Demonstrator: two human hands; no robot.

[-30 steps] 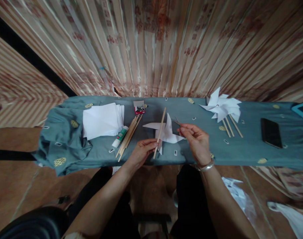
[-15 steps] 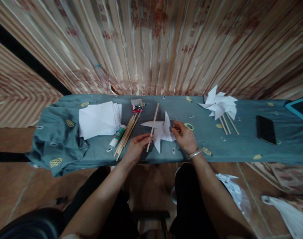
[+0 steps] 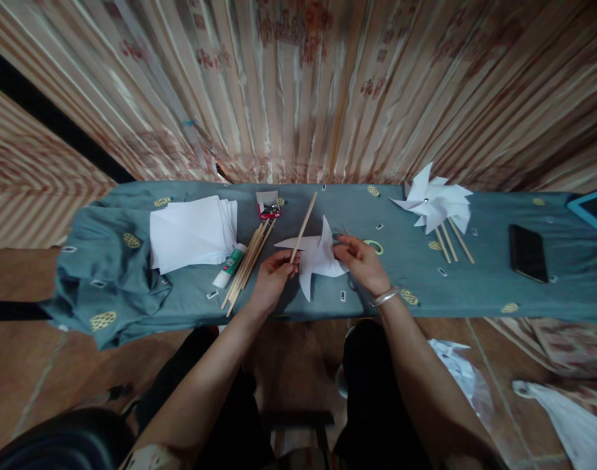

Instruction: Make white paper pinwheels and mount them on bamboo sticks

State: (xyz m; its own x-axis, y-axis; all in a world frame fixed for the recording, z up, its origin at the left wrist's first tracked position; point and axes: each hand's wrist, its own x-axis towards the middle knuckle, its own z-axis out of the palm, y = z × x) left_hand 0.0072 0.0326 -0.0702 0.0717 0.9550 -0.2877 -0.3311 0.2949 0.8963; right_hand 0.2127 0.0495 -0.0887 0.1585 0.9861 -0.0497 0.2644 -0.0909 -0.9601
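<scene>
- Pleated, patterned curtain (image 3: pixel 289 98) behind a table (image 3: pixel 475 297) covered in teal cloth.
- Left hand (image 3: pixel 270 281) pinches a wooden stick (image 3: pixel 307 219) between thumb and fingers.
- White paper pinwheel (image 3: pixel 318 259) midway between the table's front and back edges.
- Right hand (image 3: pixel 366 263), fingers bent, at the pinwheel's right side; cannot tell whether it grips.
- Paper stack (image 3: pixel 191 234) toward the table's left edge; phone (image 3: pixel 528 253) toward its right.

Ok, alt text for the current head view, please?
A left hand holds a wooden stick by a white paper pinwheel, the right hand at its right edge. Paper sheets and more sticks lie left; stick-mounted pinwheels, right.
</scene>
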